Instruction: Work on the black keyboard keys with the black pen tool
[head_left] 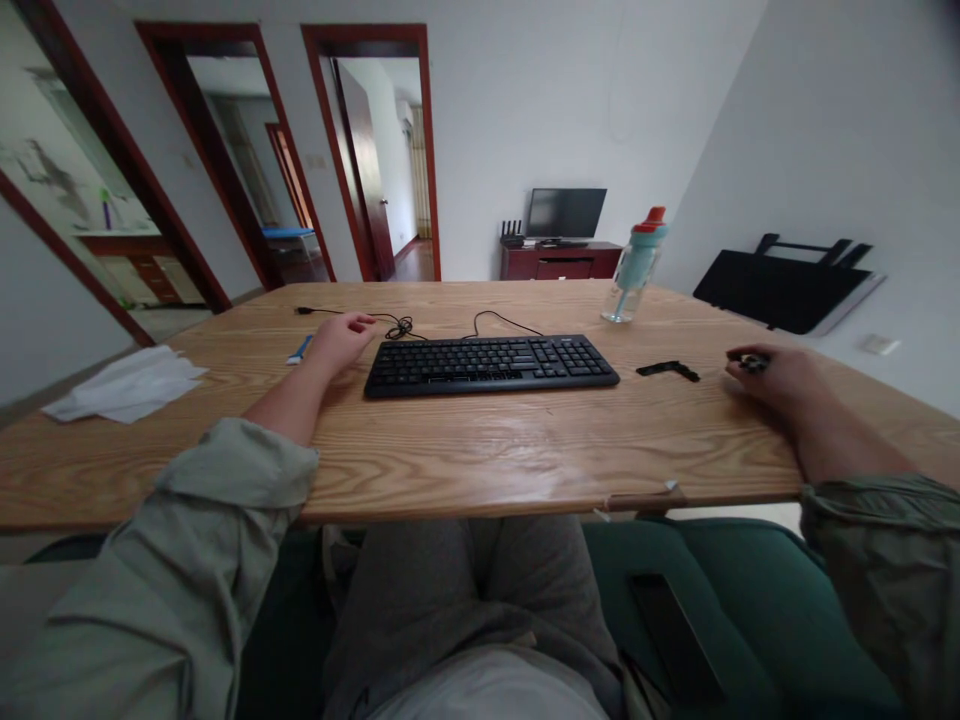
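A black keyboard (491, 365) lies on the wooden table in front of me. Just off its left end, my left hand (343, 340) rests on the table with loosely bent fingers and nothing visible in them. Beside that wrist is a small blue and white brush-like tool (299, 351). Over on the right, my right hand (784, 378) is closed around a small dark object with pale spots (754, 362); its kind is too small to make out. A bent row of small black pieces (669, 370) lies between that hand and the keyboard.
The keyboard's coiled cable (399, 327) runs behind it. A clear bottle with a red lid (636, 265) stands at the back right. White tissues (127, 383) lie at the far left. The table's front edge (480, 510) is above my lap; a dark phone-like slab (675, 635) lies on the green seat.
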